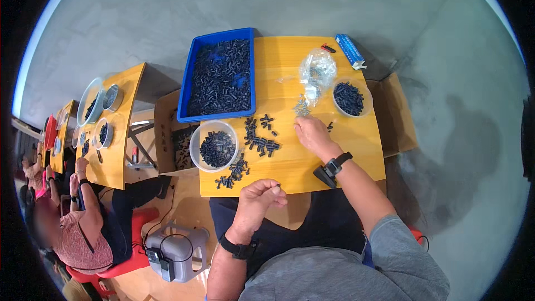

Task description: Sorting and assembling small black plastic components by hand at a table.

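My left hand [257, 205] is raised at the table's near edge, thumb and fingertips pinched on a small black plastic piece [277, 185], of which only a bit shows. My right hand [316, 137] reaches over the table with its fingers drawn together, just below a small pile of silver screws [301, 107]. Whether its fingertips hold anything is hidden. Short black cylindrical pieces [259, 142] lie loose left of my right hand. More small dark parts [234, 173] are scattered beside a clear round tub [192, 147] partly filled with similar parts.
A blue tray [253, 72] full of black pieces stands back left. A clear plastic bag [319, 69] lies behind the screws, beside a tub [366, 110] of black pieces. A blue box [350, 51] sits at the far right corner. At left, other people work at further tables.
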A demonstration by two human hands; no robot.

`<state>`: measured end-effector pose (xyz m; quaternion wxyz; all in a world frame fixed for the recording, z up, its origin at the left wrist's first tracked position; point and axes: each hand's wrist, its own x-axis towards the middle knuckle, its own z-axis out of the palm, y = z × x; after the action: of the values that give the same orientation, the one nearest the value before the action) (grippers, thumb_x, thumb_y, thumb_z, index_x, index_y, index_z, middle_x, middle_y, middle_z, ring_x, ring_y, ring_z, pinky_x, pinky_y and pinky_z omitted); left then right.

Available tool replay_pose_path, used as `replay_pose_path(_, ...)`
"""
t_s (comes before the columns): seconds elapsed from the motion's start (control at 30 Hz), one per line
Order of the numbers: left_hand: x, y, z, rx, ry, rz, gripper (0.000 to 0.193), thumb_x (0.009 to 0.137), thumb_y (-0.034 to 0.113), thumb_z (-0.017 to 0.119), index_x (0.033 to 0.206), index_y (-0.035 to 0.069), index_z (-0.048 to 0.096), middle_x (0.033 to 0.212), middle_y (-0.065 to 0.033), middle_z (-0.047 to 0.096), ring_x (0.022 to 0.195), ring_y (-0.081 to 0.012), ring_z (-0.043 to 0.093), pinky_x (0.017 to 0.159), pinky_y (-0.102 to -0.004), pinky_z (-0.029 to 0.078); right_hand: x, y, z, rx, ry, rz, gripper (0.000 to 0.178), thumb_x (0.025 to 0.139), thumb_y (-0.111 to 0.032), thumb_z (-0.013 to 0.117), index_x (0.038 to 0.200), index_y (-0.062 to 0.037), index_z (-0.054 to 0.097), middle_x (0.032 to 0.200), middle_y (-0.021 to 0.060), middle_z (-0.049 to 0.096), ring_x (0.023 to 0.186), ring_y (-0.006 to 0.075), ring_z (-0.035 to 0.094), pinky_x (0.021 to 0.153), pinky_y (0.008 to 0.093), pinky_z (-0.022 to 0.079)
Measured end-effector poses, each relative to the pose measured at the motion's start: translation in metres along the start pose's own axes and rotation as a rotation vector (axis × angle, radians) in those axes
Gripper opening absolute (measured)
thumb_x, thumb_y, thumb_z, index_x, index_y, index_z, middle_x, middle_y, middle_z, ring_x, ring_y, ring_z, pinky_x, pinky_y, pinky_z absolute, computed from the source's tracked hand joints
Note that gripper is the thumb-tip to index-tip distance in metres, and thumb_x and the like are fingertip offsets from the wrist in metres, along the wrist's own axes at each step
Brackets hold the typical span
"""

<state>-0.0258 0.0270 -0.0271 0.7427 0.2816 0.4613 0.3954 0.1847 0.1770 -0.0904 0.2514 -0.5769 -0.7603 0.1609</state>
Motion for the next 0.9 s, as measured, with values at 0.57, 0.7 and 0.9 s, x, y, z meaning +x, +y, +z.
replay_pose_path(0.57,-0.006,0.009,0.002,-0.065,-0.008,0.232,0.015,0.089,0.002,0.059,0.102,-0.003,0.062,0.089,-0.0109,0.067,0.075,-0.0188,0.066,0.071,-0.0292,0.055,-0.02,-0.032,-0.01,0.336,-0.021,0.141,0.01,0.085,-0.005,0.053,0.083,0.0037,0.057,0.074,0.0176,0.063,0.064,0.0292,0.064,0.059,0.0367,0.051)
replay_pose_path(0.7,-0.01,0.01,0.009,-0.013,0.014,0.31,0.014,0.088,0.001,0.059,0.101,-0.003,0.062,0.087,-0.0106,0.067,0.074,-0.0178,0.066,0.071,-0.028,0.055,-0.04,-0.062,-0.046,0.778,-0.179,0.275,0.012,0.089,-0.007,0.055,0.089,0.004,0.059,0.066,0.0069,0.061,0.058,0.014,0.062,0.054,0.0264,0.05)
replay_pose_path(0.9,-0.013,0.011,0.016,0.03,0.018,0.341,0.013,0.088,-0.001,0.058,0.101,-0.004,0.062,0.086,-0.0097,0.067,0.075,-0.0167,0.066,0.071,-0.0267,0.054,-0.065,-0.096,-0.088,0.945,-0.327,0.132,0.009,0.088,-0.003,0.055,0.091,0.0045,0.06,0.071,0.0048,0.06,0.059,0.0113,0.062,0.054,0.0238,0.051)
